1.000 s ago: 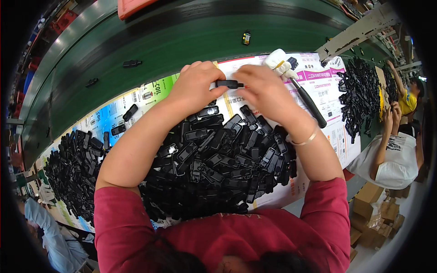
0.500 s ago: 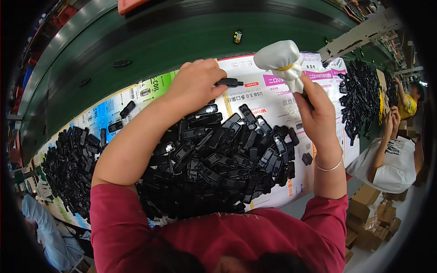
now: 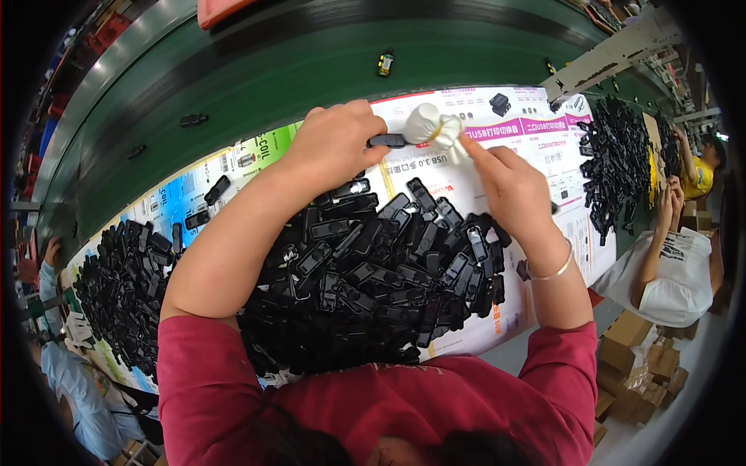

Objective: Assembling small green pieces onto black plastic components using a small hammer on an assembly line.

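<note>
Pinched in the fingers of my left hand (image 3: 338, 144) is a small black plastic casing (image 3: 385, 140), its free end pointing right. A white cloth pad (image 3: 423, 123), bunched into a ball and tied with a yellow band, is gripped at its gathered tail by my right hand (image 3: 514, 190). The pad is at the casing's right end; whether they touch I cannot tell. Below and between my forearms lies a big heap of similar black casings (image 3: 373, 272), some with shiny silvery or clear parts.
Printed sheets (image 3: 536, 128) cover the worktop. Beyond it runs a green conveyor belt (image 3: 295, 70) carrying a yellow-and-black piece (image 3: 385, 62) and black casings. More heaps lie left (image 3: 124, 287) and right (image 3: 618, 163). Co-workers sit at both sides; cardboard boxes (image 3: 622, 342) stand lower right.
My right hand has brought the white pad left and down to the casing's end. My left hand has stayed in place. Pieces on the belt have shifted left.
</note>
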A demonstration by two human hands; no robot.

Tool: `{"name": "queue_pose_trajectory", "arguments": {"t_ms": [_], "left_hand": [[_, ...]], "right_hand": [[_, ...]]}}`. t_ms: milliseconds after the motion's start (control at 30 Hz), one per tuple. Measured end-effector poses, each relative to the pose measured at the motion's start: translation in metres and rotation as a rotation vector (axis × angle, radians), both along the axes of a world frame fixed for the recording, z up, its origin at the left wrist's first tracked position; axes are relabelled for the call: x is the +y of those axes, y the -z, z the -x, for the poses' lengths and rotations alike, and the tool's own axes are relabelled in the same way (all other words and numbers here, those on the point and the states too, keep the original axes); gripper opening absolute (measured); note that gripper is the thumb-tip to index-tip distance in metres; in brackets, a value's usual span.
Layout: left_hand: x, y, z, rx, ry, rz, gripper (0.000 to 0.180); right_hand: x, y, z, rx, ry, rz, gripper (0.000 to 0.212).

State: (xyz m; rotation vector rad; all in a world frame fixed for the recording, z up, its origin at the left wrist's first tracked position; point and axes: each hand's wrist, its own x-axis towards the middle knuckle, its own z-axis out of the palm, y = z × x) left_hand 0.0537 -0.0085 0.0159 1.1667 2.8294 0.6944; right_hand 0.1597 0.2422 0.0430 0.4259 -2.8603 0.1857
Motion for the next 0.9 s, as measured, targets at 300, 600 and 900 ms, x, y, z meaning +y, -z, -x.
{"name": "queue_pose_trajectory", "arguments": {"t_ms": [300,600,900], "left_hand": [[0.000,0.005,-0.003,0.068,0.008,0.010,0.022],[-0.028,-0.014,0.031,0.016,-0.230,-0.021,0.027],[-0.056,0.009,0.063,0.230,-0.407,0.013,0.040]], "right_hand": [[0.000,0.005,0.003,-0.112,0.012,0.145,0.039],[0.030,0.015,0.015,0.163,0.043,0.054,0.039],[-0.023,0.004,0.028,-0.146,-0.588,0.179,0.027]]}}
